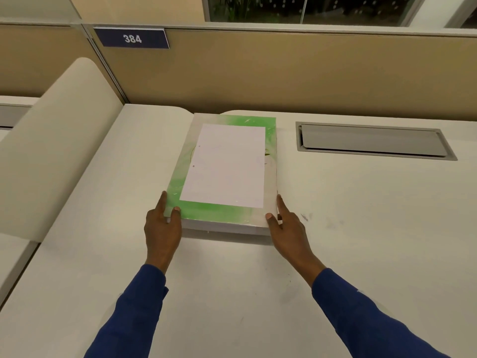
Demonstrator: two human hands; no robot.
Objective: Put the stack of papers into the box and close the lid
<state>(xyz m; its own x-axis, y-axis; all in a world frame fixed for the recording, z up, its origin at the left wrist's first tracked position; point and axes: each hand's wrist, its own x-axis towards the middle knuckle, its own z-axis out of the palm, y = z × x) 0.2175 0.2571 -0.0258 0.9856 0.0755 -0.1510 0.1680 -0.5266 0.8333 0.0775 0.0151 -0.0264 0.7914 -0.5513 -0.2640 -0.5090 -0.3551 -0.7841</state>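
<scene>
A flat box with a green and white lid lies on the desk in front of me, its lid down. A white stack of papers with punched holes rests on top of the lid. My left hand grips the box's near left corner, thumb on the lid and fingers along the side. At the near right corner my right hand holds the box the same way, thumb on top, index finger along the right edge.
The white desk has a grey cable hatch at the back right. A tan partition with a sign "384" stands behind. A cream curved divider rises at the left.
</scene>
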